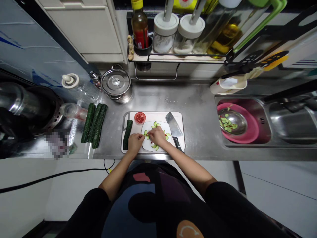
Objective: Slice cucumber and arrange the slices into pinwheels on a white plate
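A white plate (146, 146) lies on the white cutting board (135, 127), with green cucumber slices (155, 146) and small red bits set around it. Over the plate, my right hand (158, 137) is closed in a pinch, its fingertips down at the slices on the left side; what they grip is too small to tell. My left hand (135, 144) is closed at the plate's left edge, and its fingertips hide whatever is between them. A cut length of cucumber (127, 135) lies left of that hand. Behind the plate is a small red dish (140, 117) of chopped red pieces.
A cleaver (174, 124) rests on the board's right side. Whole cucumbers (94, 125) lie to the left, near a lidded steel pot (116, 84). On the right, the sink holds a pink basin (252, 124) with a steel bowl of slices. A seasoning shelf (183, 58) hangs above.
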The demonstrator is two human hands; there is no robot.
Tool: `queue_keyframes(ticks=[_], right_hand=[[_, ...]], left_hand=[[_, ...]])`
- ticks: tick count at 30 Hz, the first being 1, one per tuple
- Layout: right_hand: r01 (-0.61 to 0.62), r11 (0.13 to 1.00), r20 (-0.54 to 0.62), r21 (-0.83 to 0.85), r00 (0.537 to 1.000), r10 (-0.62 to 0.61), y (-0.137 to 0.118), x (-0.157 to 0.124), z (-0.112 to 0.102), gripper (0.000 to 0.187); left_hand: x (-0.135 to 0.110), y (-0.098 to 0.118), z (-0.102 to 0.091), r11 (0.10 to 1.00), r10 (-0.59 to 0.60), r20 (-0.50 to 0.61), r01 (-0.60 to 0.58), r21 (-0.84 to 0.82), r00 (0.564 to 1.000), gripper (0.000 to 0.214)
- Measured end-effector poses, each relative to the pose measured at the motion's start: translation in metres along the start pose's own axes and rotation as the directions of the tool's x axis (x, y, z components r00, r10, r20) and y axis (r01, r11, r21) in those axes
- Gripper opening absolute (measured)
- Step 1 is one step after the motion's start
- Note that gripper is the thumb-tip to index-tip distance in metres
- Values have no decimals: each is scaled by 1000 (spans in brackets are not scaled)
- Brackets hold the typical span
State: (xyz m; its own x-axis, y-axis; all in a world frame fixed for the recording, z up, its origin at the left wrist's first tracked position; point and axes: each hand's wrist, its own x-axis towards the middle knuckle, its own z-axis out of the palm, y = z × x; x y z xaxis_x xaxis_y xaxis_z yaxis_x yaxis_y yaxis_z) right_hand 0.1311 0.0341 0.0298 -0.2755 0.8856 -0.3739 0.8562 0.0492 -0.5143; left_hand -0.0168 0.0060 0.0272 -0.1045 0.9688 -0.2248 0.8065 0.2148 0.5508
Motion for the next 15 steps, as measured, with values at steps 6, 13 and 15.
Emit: queue_keyframes(ticks=[6, 13, 15], right_hand=[[-17, 999, -38, 34, 999, 18, 6, -2, -6, 27], [29, 993, -181, 118, 983, -8, 32, -16, -7, 27], [41, 989, -222, 139, 975, -10, 40, -23, -5, 26]], left_hand=[[-13, -1, 0, 987, 124, 49, -128, 92, 991, 12], [-24, 14, 13, 934, 241, 272, -299, 196, 932, 17], [-23, 16, 16, 920, 270, 280, -332, 206, 921, 18]])
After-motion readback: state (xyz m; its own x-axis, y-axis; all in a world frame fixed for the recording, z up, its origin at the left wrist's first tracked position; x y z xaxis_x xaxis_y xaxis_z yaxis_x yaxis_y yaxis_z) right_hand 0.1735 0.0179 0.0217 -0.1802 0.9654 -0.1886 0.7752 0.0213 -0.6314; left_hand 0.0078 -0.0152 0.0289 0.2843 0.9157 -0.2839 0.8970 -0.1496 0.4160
